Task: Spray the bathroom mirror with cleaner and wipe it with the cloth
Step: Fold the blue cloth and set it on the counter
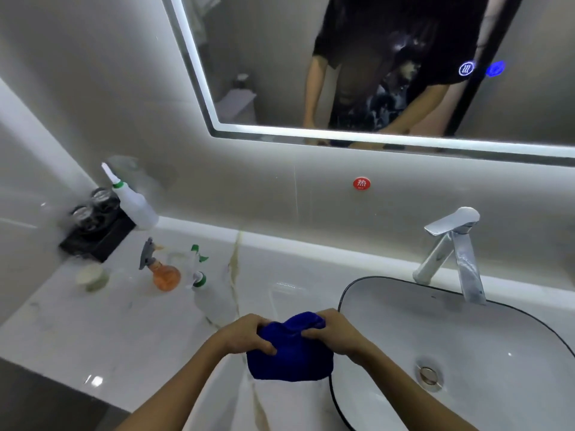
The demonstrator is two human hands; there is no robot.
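White character 热 on a round red sticker on the wall below the mirror

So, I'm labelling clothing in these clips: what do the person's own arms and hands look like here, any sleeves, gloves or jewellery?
Both forearms are bare up to the bottom edge of the picture, so no sleeves show there. The left hand and right hand wear no gloves, and no rings, watch or bracelet can be seen. In the mirror the reflection shows a dark short-sleeved top.
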